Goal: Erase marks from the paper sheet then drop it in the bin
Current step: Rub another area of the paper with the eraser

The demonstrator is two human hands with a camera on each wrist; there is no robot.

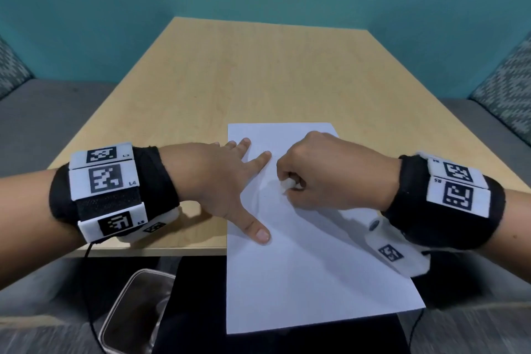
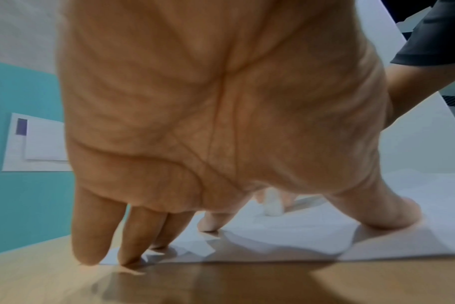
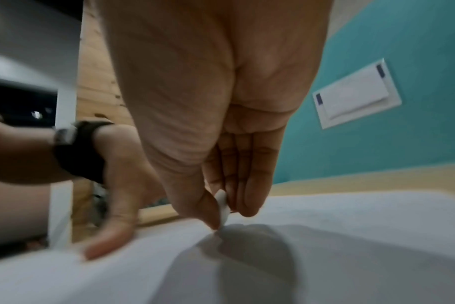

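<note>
The paper sheet [image 1: 301, 253] lies on the wooden table [image 1: 230, 72] with its near half hanging past the table's front edge, unsupported; the left hand [image 1: 218, 178] is spread flat along the sheet's left margin, fingers straight, the thumb and at least the index and middle fingertips pressing the paper down while the little finger lands on bare wood; the right hand [image 1: 330, 172] is curled around a small white eraser [image 1: 288, 184], pinched between thumb and fingers with its tip touching the sheet near the middle. Any marks are too faint to make out from the head view (a few pale traces, perhaps, beside the eraser).

The likeliest trouble is buckling; the left wrist view already shows the paper [image 2: 273, 242] rumpled and lifted near the left fingertips [image 2: 208, 224], so a hard stroke towards that hand could crease or tear it. The overhang is a second risk; if the left hand eases its pressure, the weight of the hanging half and the drag of the eraser could slide the sheet off the table. The eraser [image 3: 222, 207] is held by a thin edge and could slip from the pinch.

The bin [image 1: 135, 307] stands on the floor below the table's front edge, left of the sheet; a loosely released flat sheet may flutter past its opening.
</note>
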